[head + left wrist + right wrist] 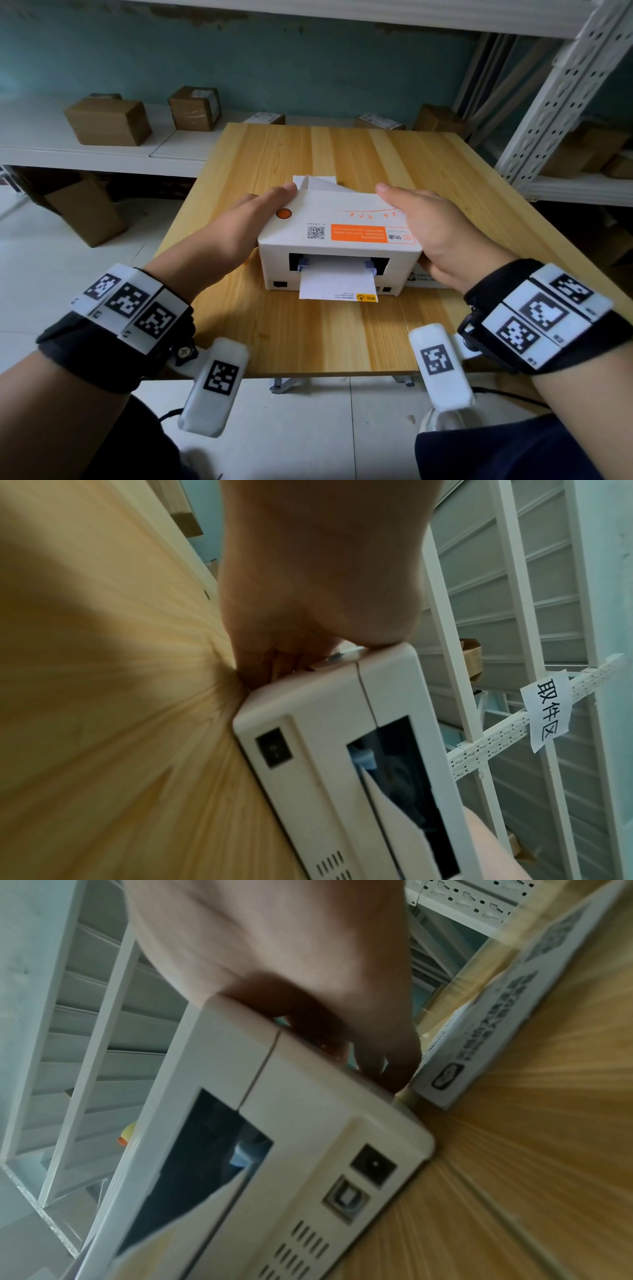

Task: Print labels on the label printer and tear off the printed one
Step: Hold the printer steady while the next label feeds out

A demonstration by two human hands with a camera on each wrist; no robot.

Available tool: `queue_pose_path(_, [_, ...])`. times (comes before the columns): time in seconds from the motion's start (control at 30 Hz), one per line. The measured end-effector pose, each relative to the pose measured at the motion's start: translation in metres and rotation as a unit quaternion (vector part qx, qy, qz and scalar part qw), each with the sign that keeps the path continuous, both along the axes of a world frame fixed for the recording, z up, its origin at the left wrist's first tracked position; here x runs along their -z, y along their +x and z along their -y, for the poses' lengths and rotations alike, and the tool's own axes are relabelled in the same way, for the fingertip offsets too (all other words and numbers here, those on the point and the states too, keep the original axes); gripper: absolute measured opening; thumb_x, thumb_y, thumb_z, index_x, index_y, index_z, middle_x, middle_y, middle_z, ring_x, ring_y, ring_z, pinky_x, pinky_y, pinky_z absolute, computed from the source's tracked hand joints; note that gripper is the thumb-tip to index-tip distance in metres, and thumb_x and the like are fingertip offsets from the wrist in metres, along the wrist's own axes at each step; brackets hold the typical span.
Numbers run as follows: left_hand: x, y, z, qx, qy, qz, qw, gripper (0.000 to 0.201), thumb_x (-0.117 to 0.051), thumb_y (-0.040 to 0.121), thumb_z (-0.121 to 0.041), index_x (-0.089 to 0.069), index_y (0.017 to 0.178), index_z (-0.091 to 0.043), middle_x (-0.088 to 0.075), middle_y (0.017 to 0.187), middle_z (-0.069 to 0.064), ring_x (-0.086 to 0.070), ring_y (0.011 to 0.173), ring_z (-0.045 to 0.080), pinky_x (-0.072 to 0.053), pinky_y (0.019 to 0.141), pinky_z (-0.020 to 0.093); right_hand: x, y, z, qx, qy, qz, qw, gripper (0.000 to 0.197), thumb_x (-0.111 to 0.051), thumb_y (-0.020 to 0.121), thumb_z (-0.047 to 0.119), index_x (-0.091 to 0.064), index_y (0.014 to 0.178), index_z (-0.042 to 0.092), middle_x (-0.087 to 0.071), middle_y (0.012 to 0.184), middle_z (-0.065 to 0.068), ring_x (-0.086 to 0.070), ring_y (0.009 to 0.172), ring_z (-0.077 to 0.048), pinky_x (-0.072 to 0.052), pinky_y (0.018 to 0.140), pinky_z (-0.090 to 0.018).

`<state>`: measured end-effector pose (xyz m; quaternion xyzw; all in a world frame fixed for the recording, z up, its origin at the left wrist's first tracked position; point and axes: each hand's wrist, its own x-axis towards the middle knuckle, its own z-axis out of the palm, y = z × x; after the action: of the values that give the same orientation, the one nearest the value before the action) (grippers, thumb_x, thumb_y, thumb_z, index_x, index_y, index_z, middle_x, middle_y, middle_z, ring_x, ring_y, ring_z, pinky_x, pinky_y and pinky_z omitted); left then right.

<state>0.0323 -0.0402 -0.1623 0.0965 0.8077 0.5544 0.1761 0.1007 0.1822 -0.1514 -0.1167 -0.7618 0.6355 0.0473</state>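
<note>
A white label printer [339,219] stands mid-table on the wooden table [308,335], its rear slot facing me. My left hand [239,222] grips its left side, thumb up on the top edge by the orange button [283,213]; the left wrist view shows the fingers [274,661] curled down the printer [325,737] wall. My right hand [428,226] grips the right side, and its fingers [377,1056] curl against the printer [308,1123] there. White label paper [335,284] hangs from the near slot. A white label strip [318,183] sticks up at the far side.
A small white carton [514,1015] lies against the printer's right side. Cardboard boxes [109,120] sit on a low white shelf behind the table. A white metal rack [555,102] stands at the right. The printer's power switch [274,748] faces me.
</note>
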Motion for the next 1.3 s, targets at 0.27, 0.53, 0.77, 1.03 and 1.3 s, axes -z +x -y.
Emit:
queue_pose_path(0.27, [-0.0027, 0.0031, -0.0016, -0.026, -0.004, -0.004, 1.000, 0.050, -0.047, 0.094, -0.066, -0.060, 0.107, -0.019, -0.065, 0.118, 0.018, -0.064, 0.109, 0.035, -0.048, 0.104, 0.050, -0.0020, 0.0010, 0.0030, 0.015, -0.019, -0.016, 1.000, 0.028, -0.053, 0.101, 0.029, -0.067, 0.081, 0.017, -0.076, 0.065, 0.006, -0.071, 0.057, -0.006, -0.054, 0.060, -0.021])
queue_pose_path(0.53, [-0.0057, 0.0040, -0.0014, -0.012, -0.013, -0.011, 1.000, 0.053, -0.044, 0.097, -0.062, -0.061, 0.116, -0.016, -0.066, 0.106, 0.013, -0.063, 0.094, 0.026, -0.050, 0.083, 0.037, -0.0011, 0.0000, 0.0035, 0.016, -0.017, -0.013, 1.000, 0.030, -0.053, 0.101, 0.030, -0.068, 0.079, 0.017, -0.076, 0.066, 0.004, -0.071, 0.058, -0.008, -0.052, 0.066, -0.028])
queue_pose_path(0.77, [-0.0077, 0.0061, -0.0045, -0.023, -0.009, -0.006, 1.000, 0.046, -0.042, 0.099, -0.058, -0.057, 0.116, -0.018, -0.065, 0.100, 0.008, -0.062, 0.087, 0.019, -0.049, 0.073, 0.030, -0.0030, 0.0016, 0.0038, 0.017, -0.017, -0.013, 1.000, 0.028, -0.053, 0.102, 0.029, -0.068, 0.081, 0.017, -0.076, 0.066, 0.005, -0.071, 0.058, -0.007, -0.053, 0.062, -0.024])
queue_pose_path(1.03, [-0.0084, 0.0067, -0.0053, -0.026, 0.000, 0.001, 1.000, 0.046, -0.042, 0.099, -0.059, -0.057, 0.115, -0.018, -0.064, 0.095, 0.007, -0.061, 0.082, 0.019, -0.046, 0.068, 0.029, -0.0043, 0.0022, 0.0055, 0.018, -0.020, -0.011, 1.000, 0.030, -0.051, 0.103, 0.028, -0.067, 0.081, 0.015, -0.076, 0.066, 0.004, -0.071, 0.057, -0.008, -0.053, 0.059, -0.023])
queue_pose_path(1.3, [-0.0076, 0.0059, -0.0046, -0.019, 0.000, -0.012, 1.000, 0.048, -0.041, 0.100, -0.056, -0.058, 0.118, -0.015, -0.061, 0.092, 0.005, -0.059, 0.081, 0.018, -0.046, 0.069, 0.030, -0.0055, 0.0027, 0.0071, 0.021, -0.018, -0.014, 1.000, 0.031, -0.051, 0.103, 0.028, -0.068, 0.082, 0.014, -0.076, 0.067, 0.003, -0.071, 0.059, -0.010, -0.054, 0.061, -0.024])
